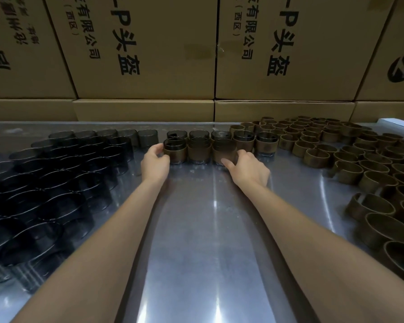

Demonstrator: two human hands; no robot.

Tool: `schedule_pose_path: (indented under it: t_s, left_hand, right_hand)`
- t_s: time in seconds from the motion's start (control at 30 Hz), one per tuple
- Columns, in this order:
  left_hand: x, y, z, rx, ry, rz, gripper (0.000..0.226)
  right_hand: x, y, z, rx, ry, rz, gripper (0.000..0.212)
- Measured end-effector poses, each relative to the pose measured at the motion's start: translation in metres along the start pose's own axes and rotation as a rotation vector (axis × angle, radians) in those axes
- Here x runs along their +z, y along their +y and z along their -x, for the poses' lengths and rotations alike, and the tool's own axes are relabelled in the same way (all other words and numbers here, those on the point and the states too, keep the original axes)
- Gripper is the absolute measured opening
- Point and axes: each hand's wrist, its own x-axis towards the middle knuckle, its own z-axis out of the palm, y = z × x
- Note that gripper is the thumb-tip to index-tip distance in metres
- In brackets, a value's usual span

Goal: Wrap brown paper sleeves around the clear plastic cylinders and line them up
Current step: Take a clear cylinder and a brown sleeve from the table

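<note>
Fingers (pixel 159 147) of my left hand (pixel 155 162) curl against the leftmost sleeved cylinder (pixel 175 153); my right hand (pixel 247 167) grips the rightmost sleeved cylinder (pixel 224 152) of the near row, thumb across its front. Each stands upright, axis vertical, far-centre on the table (pixel 203 229). Bare cylinders (pixel 63 173) crowd left, loose brown paper sleeves (pixel 350 155) right.

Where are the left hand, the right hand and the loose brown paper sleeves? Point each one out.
left hand (pixel 155 163): head view, back of the hand.
right hand (pixel 248 167): head view, back of the hand.
loose brown paper sleeves (pixel 316 156): head view, outer wall of one sleeve.
</note>
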Motion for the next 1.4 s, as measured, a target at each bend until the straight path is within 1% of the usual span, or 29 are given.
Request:
schedule_pose_path:
  t_s: [0.27,0.5,0.63,0.73,0.83,0.93,1.0,1.1,1.27,1.4]
  left_hand:
    - [0.001,-0.001,-0.001,0.009,0.002,0.0,0.046]
    - [0.002,-0.002,0.0,0.022,0.01,-0.003,0.046]
    - [0.001,-0.001,-0.003,0.017,0.1,-0.016,0.045]
    - [-0.002,-0.003,-0.011,0.041,0.139,-0.149,0.043]
    - [-0.002,-0.006,-0.018,0.171,0.057,-0.431,0.042]
    - [0.0,-0.008,-0.027,0.283,-0.003,-0.7,0.036]
    - [0.0,-0.008,-0.033,0.323,0.0,-0.808,0.03]
    - [-0.001,-0.008,-0.039,0.351,0.007,-0.892,0.026]
    - [-0.003,-0.007,-0.041,0.282,-0.033,-0.909,0.031]
    - [-0.005,-0.005,-0.033,0.335,0.043,-0.855,0.028]
  right_hand:
    - [0.0,-0.004,0.002,0.005,-0.008,0.086,0.054]
    - [0.0,-0.007,0.002,0.011,-0.002,0.114,0.057]
    - [0.0,-0.007,0.005,0.036,0.017,0.054,0.062]
    - [0.0,-0.003,0.007,0.077,0.074,-0.1,0.056]
    - [-0.002,0.001,0.007,0.146,0.088,-0.236,0.042]
    - [-0.003,0.001,0.007,0.153,0.075,-0.243,0.03]
    - [-0.002,0.001,0.006,0.147,0.072,-0.246,0.025]
    - [-0.002,0.002,0.006,0.154,0.075,-0.264,0.022]
    - [-0.003,0.005,0.003,0.167,0.058,-0.31,0.019]
    - [-0.004,0.006,0.004,0.176,0.048,-0.365,0.015]
